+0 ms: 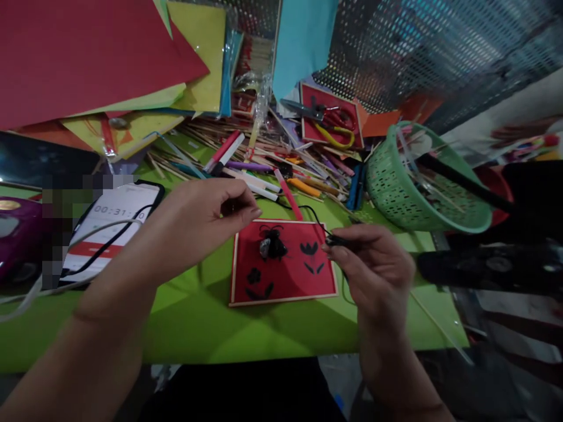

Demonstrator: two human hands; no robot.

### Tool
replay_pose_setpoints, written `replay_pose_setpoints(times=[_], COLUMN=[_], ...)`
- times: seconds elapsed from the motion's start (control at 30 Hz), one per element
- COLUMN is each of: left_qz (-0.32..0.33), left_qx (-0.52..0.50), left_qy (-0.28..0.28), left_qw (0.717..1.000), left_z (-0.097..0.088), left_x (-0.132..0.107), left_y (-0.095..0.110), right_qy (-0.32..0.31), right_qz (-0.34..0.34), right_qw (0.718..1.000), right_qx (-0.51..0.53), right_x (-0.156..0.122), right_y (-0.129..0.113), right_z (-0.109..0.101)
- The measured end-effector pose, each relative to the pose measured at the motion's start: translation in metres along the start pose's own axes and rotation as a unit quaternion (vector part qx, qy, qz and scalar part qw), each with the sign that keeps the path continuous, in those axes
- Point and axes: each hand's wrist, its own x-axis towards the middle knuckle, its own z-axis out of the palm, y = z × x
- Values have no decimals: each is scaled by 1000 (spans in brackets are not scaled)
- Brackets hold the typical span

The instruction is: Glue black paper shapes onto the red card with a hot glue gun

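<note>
My right hand (378,264) pinches a thin black cord (314,215) near the right edge of a red card panel (294,287). The cord curves back leftward over the table. Above the panel's upper left corner hovers my left hand (224,205), thumb and fingertips pressed together; what lies between them, if anything, is too small to make out. Pale sticks border the panel. On it are black cut-out flowers (308,249) with leaves, and a dark rounded insect-like figure (273,246) with a shiny grey part and thin curled pieces at its top.
A phone (109,228) with a running timer and cables lies left, beside a purple toy car (21,234). Markers (226,153) and thin sticks clutter the back. Scissors (321,114) rest on another red panel. A green basket (391,187) stands right; coloured paper (97,58) fills the upper left.
</note>
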Motion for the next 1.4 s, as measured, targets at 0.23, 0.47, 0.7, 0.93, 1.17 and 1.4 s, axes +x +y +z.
replay_pose_setpoints(times=[0.23, 0.47, 0.7, 0.93, 1.17, 1.4], left_qz=[43, 81, 85, 35, 21, 5], left_qx=[-92, -71, -78, -223, -275, -328], left_qy=[-114, -132, -105, -120, -116, -123], left_qw=[988, 985, 988, 967, 954, 937], left_z=[23, 46, 53, 56, 57, 63], left_x=[3, 2, 3, 5, 5, 5], left_y=[13, 19, 15, 18, 19, 14], right_qy=[-89, -88, -101, -111, -78, -61], right_qz=[52, 44, 43, 22, 33, 13], right_qw=[993, 993, 991, 992, 994, 997], right_qx=[49, 61, 80, 63, 63, 39], right_x=[7, 12, 12, 11, 11, 11], right_y=[16, 21, 22, 20, 17, 14], right_z=[18, 24, 29, 27, 28, 29])
